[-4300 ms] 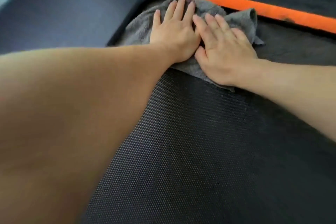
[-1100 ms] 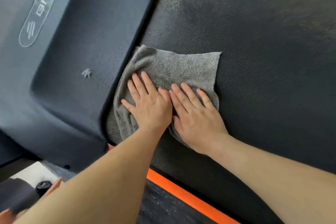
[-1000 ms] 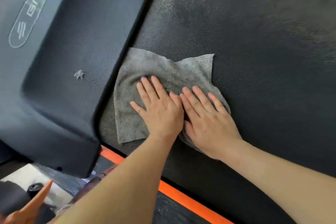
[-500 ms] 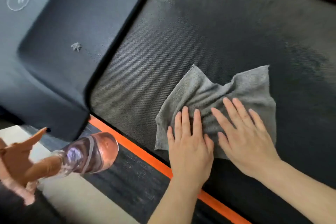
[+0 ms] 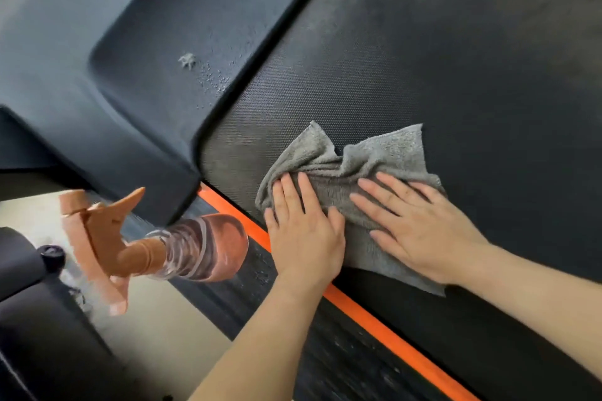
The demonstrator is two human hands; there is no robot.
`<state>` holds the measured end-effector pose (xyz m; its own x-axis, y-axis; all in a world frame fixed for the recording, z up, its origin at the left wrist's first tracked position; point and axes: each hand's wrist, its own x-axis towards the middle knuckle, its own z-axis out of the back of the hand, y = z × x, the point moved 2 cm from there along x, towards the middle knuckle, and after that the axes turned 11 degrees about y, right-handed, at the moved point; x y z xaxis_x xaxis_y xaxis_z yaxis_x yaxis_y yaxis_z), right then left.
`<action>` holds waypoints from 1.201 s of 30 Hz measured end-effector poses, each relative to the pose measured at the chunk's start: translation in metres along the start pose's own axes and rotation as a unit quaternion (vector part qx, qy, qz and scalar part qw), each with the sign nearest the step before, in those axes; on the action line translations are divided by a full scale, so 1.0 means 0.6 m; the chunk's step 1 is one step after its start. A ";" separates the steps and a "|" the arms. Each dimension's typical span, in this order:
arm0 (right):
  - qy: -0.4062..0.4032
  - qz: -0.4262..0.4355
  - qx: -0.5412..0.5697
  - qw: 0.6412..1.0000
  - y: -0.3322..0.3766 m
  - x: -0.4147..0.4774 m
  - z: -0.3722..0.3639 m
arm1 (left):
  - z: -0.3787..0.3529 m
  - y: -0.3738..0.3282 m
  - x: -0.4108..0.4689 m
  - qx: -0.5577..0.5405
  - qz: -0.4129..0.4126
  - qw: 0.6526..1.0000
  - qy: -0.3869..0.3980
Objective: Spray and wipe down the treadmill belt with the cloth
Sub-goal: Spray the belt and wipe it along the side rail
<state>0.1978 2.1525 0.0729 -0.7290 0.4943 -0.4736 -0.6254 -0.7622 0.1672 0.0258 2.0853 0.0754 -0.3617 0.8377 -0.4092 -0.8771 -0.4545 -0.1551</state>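
Diagonally across most of the view runs the black textured treadmill belt [image 5: 439, 52], from the near right to the far left. Far left of it sits the dark grey plastic motor cover [image 5: 140, 52], its rounded corner meeting the belt's end. A bright orange edge strip [image 5: 378, 319] borders the belt on the near side, with a dark ribbed side rail [image 5: 342, 365] just beyond it and pale floor [image 5: 156, 335] to the left.

On the belt, close to that near edge, lies the grey terry cloth [image 5: 387, 156], rumpled into ridges in the middle, its far corners loose.

Both hands press flat on it. The right hand [image 5: 420, 231] covers the cloth's right part, its fingers [image 5: 378, 192] straight and slightly spread. The left hand [image 5: 306, 238] holds down the cloth's near-left corner, fingers [image 5: 290, 192] straight and pressed together, its heel over the orange strip.

Left of the left hand, a clear reddish spray bottle with an orange trigger head [image 5: 202, 247] lies on its side, base toward the strip, untouched.

Small water droplets [image 5: 211, 78] speckle the cover near the belt, beside a white fleck of lint [image 5: 187, 59].
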 end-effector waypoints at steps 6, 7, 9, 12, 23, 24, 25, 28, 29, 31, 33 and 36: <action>-0.019 -0.163 0.113 0.980 0.012 0.105 0.056 | 0.043 -0.006 0.072 -0.063 -0.018 0.998 -0.005; -0.020 -0.176 0.131 0.975 0.029 0.113 0.056 | 0.047 -0.007 0.054 -0.090 -0.041 0.995 -0.006; -0.007 -0.147 0.129 0.981 0.070 0.113 0.049 | 0.051 0.001 -0.004 -0.156 -0.108 0.982 0.022; 0.036 -0.045 0.094 0.994 0.137 0.098 0.034 | 0.052 0.043 -0.093 -0.232 -0.115 0.961 0.100; 0.054 0.035 0.268 0.961 0.204 0.087 0.095 | 0.096 0.157 -0.162 -0.492 0.268 0.828 -0.037; 0.049 0.045 0.278 0.958 0.208 0.088 0.099 | 0.108 0.164 -0.171 -0.493 0.298 0.815 -0.061; 0.055 0.049 0.285 0.956 0.209 0.088 0.098 | 0.123 0.166 -0.180 -0.492 0.306 0.810 -0.085; 0.077 0.077 0.207 0.972 0.185 0.083 0.075 | 0.176 0.163 -0.179 -0.541 0.169 0.814 -0.126; 0.069 0.094 0.154 0.981 0.174 0.081 0.067 | 0.190 0.163 -0.165 -0.542 0.103 0.823 -0.133; 0.079 0.111 0.083 0.987 0.153 0.071 0.053 | 0.197 0.169 -0.138 -0.521 0.041 0.836 -0.168; 0.081 0.090 0.063 0.991 0.132 0.053 0.037 | 0.194 0.174 -0.104 -0.481 0.027 0.857 -0.184; 0.050 0.019 0.063 0.997 0.090 0.012 0.021 | 0.198 0.148 -0.055 -0.430 -0.025 0.890 -0.147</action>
<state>0.1553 2.1201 0.0893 -0.7250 0.4178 -0.5475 -0.6331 -0.7173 0.2910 -0.0776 2.0534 0.1816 -0.5067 0.8492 -0.1484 -0.3734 -0.3714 -0.8501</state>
